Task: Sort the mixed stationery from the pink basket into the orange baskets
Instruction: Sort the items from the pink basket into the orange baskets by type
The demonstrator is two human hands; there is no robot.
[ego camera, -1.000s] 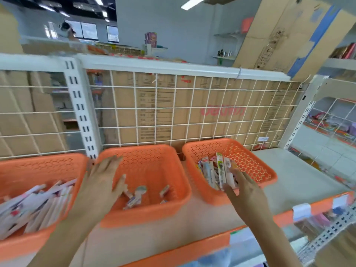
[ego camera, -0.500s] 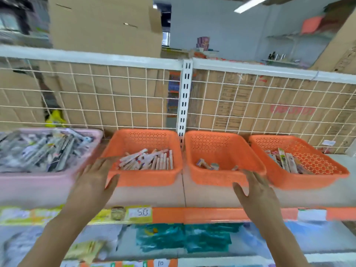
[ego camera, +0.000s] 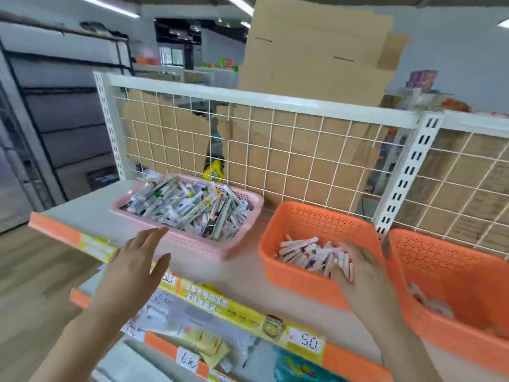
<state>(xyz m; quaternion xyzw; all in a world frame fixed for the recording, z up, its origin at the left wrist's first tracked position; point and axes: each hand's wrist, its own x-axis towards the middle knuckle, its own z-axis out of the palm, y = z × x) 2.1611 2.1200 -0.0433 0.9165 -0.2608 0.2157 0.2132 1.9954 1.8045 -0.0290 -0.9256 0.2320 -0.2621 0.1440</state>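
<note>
Stationery (ego camera: pixel 190 208) is lying heaped in the pink basket (ego camera: pixel 192 245) at left; I am holding my left hand (ego camera: pixel 135 268) flat and empty just before it. Rightward, my right hand (ego camera: pixel 360 277) is hovering over the first orange basket (ego camera: pixel 297 282), blur hiding whether it is gripping anything. Grabbing that tangled heap, I am risking mixed kinds.

The left forearm (ego camera: pixel 68 340) and the right forearm (ego camera: pixel 399 340) reach forward from the bottom edge, both bare. The left hand (ego camera: pixel 137 266) is held palm down with its back to the camera. Its fingers are straight and close together, the thumb is spread inward, and it holds nothing. The right hand (ego camera: pixel 360 274) also shows its back, fingers loosely extended forward and leftward, their tips blurred. The hands are well apart.
</note>
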